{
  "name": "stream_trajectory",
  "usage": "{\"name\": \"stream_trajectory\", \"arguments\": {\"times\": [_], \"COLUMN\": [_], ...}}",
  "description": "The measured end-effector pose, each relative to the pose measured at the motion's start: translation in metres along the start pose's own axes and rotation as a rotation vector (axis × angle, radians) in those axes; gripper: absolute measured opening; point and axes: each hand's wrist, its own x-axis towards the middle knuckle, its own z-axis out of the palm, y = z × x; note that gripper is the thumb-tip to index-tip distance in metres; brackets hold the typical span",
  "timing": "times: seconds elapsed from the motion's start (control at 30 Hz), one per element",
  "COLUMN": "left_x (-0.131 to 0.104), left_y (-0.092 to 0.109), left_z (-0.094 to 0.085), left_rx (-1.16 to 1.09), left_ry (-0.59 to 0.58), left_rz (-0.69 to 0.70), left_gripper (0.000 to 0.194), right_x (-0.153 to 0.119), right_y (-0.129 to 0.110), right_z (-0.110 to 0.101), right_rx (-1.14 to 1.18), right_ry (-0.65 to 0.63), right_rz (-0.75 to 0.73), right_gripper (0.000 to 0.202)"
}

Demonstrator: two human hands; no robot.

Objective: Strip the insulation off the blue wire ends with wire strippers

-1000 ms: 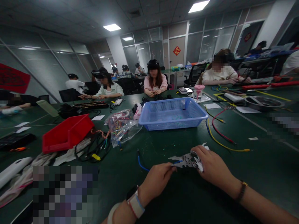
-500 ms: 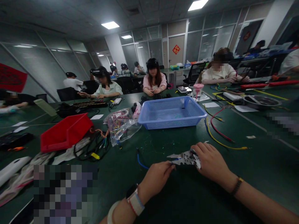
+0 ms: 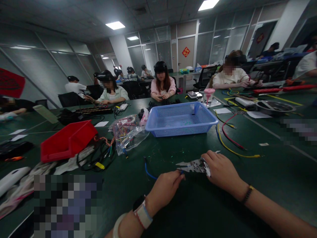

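The blue wire was in the left hand — one end came out just past the fingertips, beside the jaws of the metal pliers, and the other part curved away over the green table. The left fingers were closed on this wire in a pinch. The right hand was wrapped around the handles of the pliers, whose tips pointed toward the left hand. Both hands were low above the table, knuckles up — the forearms came from opposite sides.
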Motion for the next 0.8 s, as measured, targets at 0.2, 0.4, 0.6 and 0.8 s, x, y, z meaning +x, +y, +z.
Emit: {"name": "stream_trajectory", "arguments": {"times": [0.2,0.4,0.6,0.8], "left_x": [-0.0003,-0.0011,-0.0034,-0.0058], "left_y": [0.0005,0.0007,0.002,0.0056], "left_z": [0.0002,0.0011,-0.001,-0.0003], "left_rx": [0.012,0.045,0.025,-0.028], "left_ry": [-0.007,-0.001,-0.01,-0.021], "left_rz": [-0.014,-0.002,0.031,0.075], "left_gripper": [0.03,0.029,0.029,0.029], "right_x": [0.0004,0.0018,0.0017,-0.0001], "right_y": [0.0007,0.0009,0.0032,0.0072], "right_z": [-0.0003,0.0025,0.004,-0.0011], "right_rx": [0.006,0.009,-0.006,-0.053], "right_ry": [-0.021,-0.062,-0.003,0.091], "right_rz": [-0.004,0.014,-0.013,-0.053], "right_gripper": [0.02,0.014,0.013,0.028]}}
